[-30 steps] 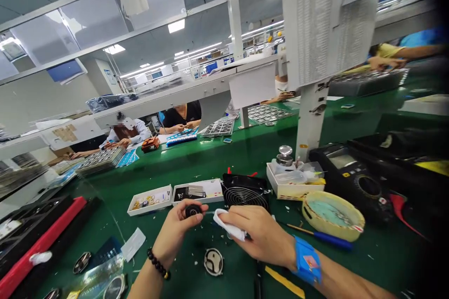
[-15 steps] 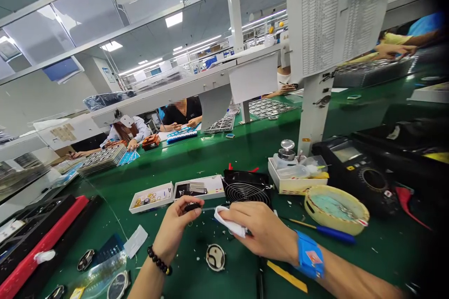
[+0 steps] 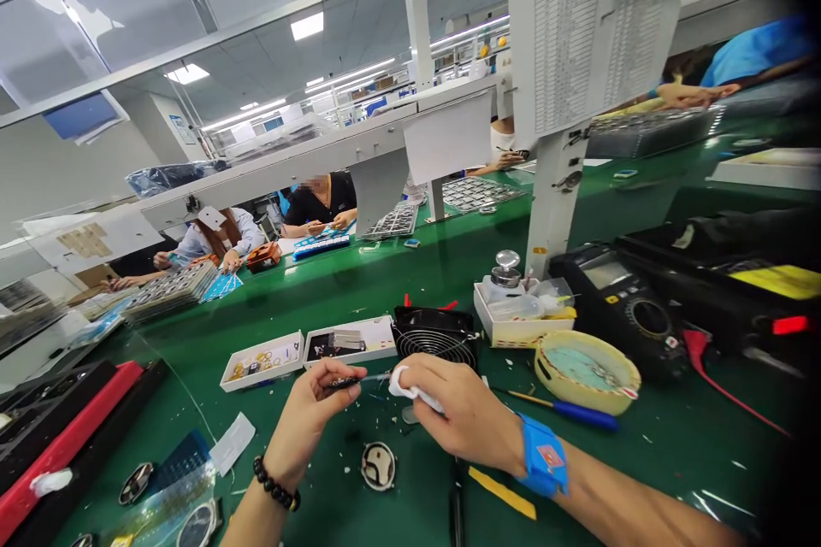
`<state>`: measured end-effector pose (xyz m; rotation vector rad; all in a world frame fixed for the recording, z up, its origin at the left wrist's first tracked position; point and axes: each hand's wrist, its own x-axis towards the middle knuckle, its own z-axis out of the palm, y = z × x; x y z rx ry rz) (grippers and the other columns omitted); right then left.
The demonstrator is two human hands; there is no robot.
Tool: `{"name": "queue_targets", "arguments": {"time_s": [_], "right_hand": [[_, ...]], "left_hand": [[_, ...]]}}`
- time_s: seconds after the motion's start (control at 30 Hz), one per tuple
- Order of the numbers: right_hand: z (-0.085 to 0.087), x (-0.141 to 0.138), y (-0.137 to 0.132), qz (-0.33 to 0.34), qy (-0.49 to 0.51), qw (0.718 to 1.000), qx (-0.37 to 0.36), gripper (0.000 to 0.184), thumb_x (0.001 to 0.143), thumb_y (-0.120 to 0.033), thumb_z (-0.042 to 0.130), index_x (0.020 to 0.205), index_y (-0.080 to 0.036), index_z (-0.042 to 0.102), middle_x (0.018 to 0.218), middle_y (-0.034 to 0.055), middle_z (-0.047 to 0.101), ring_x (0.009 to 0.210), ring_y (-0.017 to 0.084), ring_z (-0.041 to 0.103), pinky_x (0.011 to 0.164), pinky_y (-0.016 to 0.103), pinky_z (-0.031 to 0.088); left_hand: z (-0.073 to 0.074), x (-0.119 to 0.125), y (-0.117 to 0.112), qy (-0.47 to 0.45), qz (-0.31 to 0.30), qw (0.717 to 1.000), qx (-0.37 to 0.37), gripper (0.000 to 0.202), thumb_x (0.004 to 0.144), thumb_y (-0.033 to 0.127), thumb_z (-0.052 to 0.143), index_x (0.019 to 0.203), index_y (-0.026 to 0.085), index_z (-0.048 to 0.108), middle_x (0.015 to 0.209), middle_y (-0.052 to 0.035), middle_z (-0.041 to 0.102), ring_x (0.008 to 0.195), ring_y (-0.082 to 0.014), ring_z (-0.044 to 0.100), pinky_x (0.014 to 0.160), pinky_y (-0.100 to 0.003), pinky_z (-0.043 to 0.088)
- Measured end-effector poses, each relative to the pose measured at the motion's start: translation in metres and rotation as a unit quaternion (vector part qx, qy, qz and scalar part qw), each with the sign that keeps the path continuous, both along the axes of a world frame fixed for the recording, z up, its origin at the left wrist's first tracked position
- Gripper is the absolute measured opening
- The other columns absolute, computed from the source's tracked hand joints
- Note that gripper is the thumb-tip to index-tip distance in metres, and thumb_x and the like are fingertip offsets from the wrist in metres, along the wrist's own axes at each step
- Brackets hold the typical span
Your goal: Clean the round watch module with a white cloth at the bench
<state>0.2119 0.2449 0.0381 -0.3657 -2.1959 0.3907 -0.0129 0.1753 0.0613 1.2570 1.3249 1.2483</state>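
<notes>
Between the fingers of my left hand [image 3: 306, 414] is the dark handle of a slim tool [image 3: 373, 377]; its exact kind I cannot make out. The thin, pale shaft points right, towards a white cloth [image 3: 401, 385]. My right hand [image 3: 465, 410] is closed on this folded cloth, and the tool's tip is hidden at or behind it. On the green bench below the hands lies a round, pale watch-like part [image 3: 378, 467] with a dark curved mark. A yellow strip [image 3: 502, 492] lies below my right wrist.
Behind the hands stand small white trays [image 3: 262, 361] and a black fan [image 3: 436, 340]. A yellow bowl [image 3: 545, 372], a blue-handled screwdriver [image 3: 585, 415] and a multimeter [image 3: 632, 299] are at right. A red-and-black rack [image 3: 96, 427] borders the left. Co-workers sit across the bench.
The view has shifted a little, so the bench things sit further left. The right hand and cloth have moved slightly closer to the left hand along the tool. Both hands keep their hold.
</notes>
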Motion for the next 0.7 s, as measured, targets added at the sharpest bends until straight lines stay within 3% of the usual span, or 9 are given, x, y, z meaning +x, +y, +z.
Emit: {"name": "queue_targets", "arguments": {"time_s": [0.23, 0.37, 0.7], "right_hand": [[0.0037, -0.0005, -0.0062, -0.015, 0.029, 0.999, -0.012, 0.009, 0.087, -0.022, 0.059, 0.095, -0.02, 0.054, 0.088, 0.0025, 0.062, 0.078, 0.015, 0.058, 0.065, 0.026, 0.042], [0.0012, -0.0026, -0.0023, -0.034, 0.029, 0.999, -0.002, 0.004, 0.093, -0.023, 0.058, 0.093, -0.02, 0.056, 0.086, 0.0017, 0.064, 0.077, 0.014, 0.059, 0.064, 0.025, 0.042], [-0.0014, -0.0018, -0.0034, -0.02, 0.008, 1.0, -0.004, 0.012, 0.094, -0.022, 0.052, 0.104, -0.02, 0.059, 0.09, 0.003, 0.067, 0.079, 0.015, 0.062, 0.067, 0.026, 0.044]], "left_hand": [[0.0008, 0.0002, -0.0012, 0.017, -0.008, 1.0, -0.006, 0.022, 0.077, 0.032, 0.078, 0.091, 0.02, 0.065, 0.111, -0.0096, 0.073, 0.109, -0.0251, 0.062, 0.091, -0.033, 0.043], [-0.0002, -0.0006, -0.0023, 0.02, -0.009, 1.0, -0.012, 0.023, 0.08, 0.033, 0.076, 0.093, 0.02, 0.064, 0.109, -0.0089, 0.074, 0.103, -0.0225, 0.062, 0.09, -0.032, 0.042], [0.0038, 0.0044, -0.004, -0.013, -0.033, 0.999, -0.032, 0.027, 0.081, 0.031, 0.077, 0.087, 0.021, 0.053, 0.104, -0.0064, 0.075, 0.1, -0.0183, 0.06, 0.088, -0.029, 0.041]]}}
